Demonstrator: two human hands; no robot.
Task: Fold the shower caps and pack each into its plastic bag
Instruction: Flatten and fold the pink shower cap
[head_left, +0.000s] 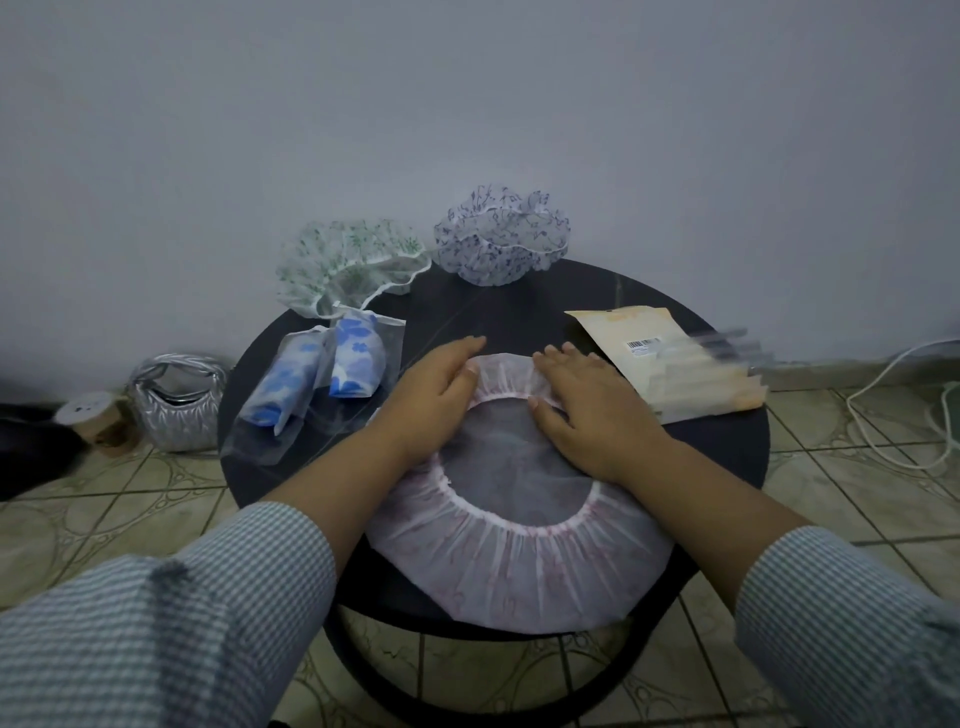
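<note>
Currently, the round dark worktop (727, 467) carries the pink-printed shower cap (519, 566), which lies spread open-side up at the near edge, its elastic ring facing the camera and its near rim overhanging the worktop. Both hands rest on the far rim of this cap: the left hand (441, 395) lies flat with fingers straight and its thumb at the gathered edge, and the right hand (587, 405) lies flat likewise, thumb hooked at the elastic; neither is seen pinching the material. To perform the fold well, judged from this position, press the far rim flat, expel trapped air, then bring the far half toward the near half so the elastic edges align before narrowing the cap to bag width. At the far side stand the green-printed cap (348, 265), partly off the worktop's edge, and the purple-printed cap (498, 239), both unfolded. Two blue-flowered caps (322, 374) lie folded in clear plastic bags at the left. A stack of flat bags with a barcoded card (670, 364) lies just beside the right hand; its count cannot be determined, and its right end is blurred. On the floor, a silver bag (176, 400) and a cup (98, 421) are dim. Sleeves (156, 634) cover both forearms.
</note>
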